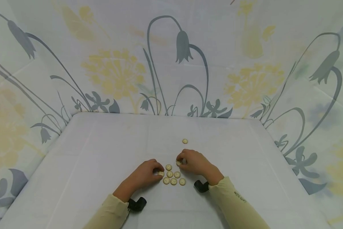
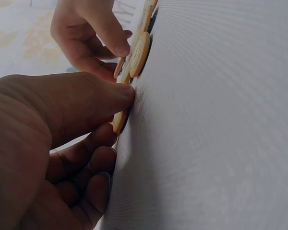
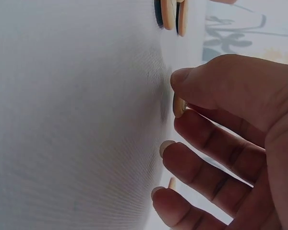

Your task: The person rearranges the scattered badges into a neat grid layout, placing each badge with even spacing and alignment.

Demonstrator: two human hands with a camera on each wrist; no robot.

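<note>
Between thumb and fingertips, my left hand (image 1: 145, 173) pinches a round cream button (image 2: 117, 120) that lies at the left side of a cluster of similar buttons. The right hand (image 1: 195, 161) grips another cream button (image 3: 178, 104) by its edge, close over the cloth, just to the upper right of the cluster. Three buttons form the near row, including the middle button (image 1: 173, 181). Above them sit two more, one being the right button (image 1: 177, 174). A single button (image 1: 168, 167) lies above those, between both hands.
One lone button (image 1: 185, 141) lies farther back, beyond the right hand. A white cloth (image 1: 102, 143) covers the table, and flower-printed fabric (image 1: 171, 79) rises along its back and sides. Black wrist-worn devices (image 1: 137, 204) stick out beside both sleeves.
</note>
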